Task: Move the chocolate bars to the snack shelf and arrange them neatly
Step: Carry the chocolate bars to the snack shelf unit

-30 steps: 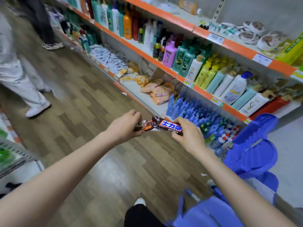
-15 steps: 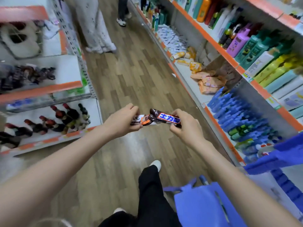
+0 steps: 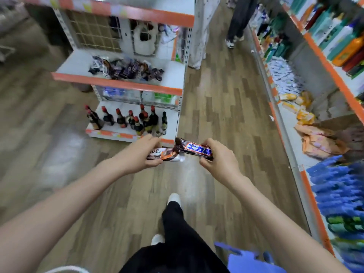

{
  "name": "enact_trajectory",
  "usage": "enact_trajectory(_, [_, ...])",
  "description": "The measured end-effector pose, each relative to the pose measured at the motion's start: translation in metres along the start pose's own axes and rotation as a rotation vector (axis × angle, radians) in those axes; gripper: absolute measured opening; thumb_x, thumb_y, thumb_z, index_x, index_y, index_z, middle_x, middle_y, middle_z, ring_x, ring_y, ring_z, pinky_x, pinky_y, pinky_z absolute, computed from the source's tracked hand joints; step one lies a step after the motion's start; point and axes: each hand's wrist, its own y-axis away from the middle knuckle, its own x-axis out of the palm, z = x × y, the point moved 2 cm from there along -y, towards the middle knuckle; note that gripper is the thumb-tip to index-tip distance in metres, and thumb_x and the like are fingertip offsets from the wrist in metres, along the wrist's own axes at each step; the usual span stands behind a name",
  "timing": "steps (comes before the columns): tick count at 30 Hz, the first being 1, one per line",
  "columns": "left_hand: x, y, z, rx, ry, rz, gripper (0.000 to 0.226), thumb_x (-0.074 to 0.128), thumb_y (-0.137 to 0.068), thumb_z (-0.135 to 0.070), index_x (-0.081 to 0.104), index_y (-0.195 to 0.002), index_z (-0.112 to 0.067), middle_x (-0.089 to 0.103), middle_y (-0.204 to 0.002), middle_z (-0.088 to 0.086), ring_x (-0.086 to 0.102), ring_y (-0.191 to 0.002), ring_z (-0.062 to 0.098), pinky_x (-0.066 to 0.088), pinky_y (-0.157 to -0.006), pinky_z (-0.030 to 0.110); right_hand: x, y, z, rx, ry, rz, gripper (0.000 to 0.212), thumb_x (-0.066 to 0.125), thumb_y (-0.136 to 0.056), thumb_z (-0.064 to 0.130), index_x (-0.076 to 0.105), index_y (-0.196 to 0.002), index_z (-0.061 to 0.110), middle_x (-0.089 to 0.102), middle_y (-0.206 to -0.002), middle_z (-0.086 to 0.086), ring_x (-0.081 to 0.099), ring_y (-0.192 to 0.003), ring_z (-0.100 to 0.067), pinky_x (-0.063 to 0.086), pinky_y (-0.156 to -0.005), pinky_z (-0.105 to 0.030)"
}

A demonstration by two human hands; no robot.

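Glossy foil wrappers catch the light in the head view: the left hand [image 3: 140,154] curls its fingers and thumb round a brown-and-white chocolate bar [image 3: 164,154], and the right hand [image 3: 218,160] pinches a dark brown bar with a blue-and-white label [image 3: 195,149] between thumb and curled fingers. Both bars are long and flat, with crimped ends, and those ends overlap between the hands, the dark one on top. They hang in mid-air above the wood-grain plank floor [image 3: 216,99], well apart from any shelf.

Ahead and to the left stands a white metal shelf unit with orange edge strips [image 3: 118,83]. Its middle level carries a loose heap of dark, shiny wrapped bars [image 3: 128,69]; the bottom level holds dark glass bottles with red caps [image 3: 128,119]. A wire grid panel backs the top level.

Along the right runs another orange-trimmed shelf [image 3: 334,75] with plastic bottles, orange packets and blue items, all blurred. Another person's legs [image 3: 236,20] stand far down the aisle. The wearer's black trouser leg [image 3: 175,223] steps forward below the hands.
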Motion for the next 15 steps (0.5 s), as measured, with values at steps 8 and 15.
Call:
enact_trajectory(8, [-0.039, 0.044, 0.088, -0.225, 0.039, -0.175, 0.028, 0.068, -0.080, -0.028, 0.048, -0.095, -0.016, 0.043, -0.091, -0.004, 0.043, -0.084, 0.015, 0.026, -0.064, 0.026, 0.043, -0.075, 0.091, -0.222, 0.006, 0.158, 0.027, 0.059, -0.077, 0.022, 0.053, -0.104, 0.023, 0.060, -0.096, 0.003, 0.054, -0.089, -0.021, 0.037, -0.071, -0.034])
enact_trajectory(15, [-0.070, 0.065, 0.164, -0.384, 0.061, -0.203, 0.027, 0.067, -0.081, -0.030, 0.048, -0.095, -0.017, 0.045, -0.092, -0.003, 0.048, -0.086, 0.019, 0.042, -0.075, 0.037, 0.082, -0.131, 0.165, -0.349, -0.006, 0.241, 0.027, 0.060, -0.080, 0.022, 0.053, -0.106, 0.023, 0.060, -0.095, 0.003, 0.055, -0.084, -0.021, 0.034, -0.067, -0.032])
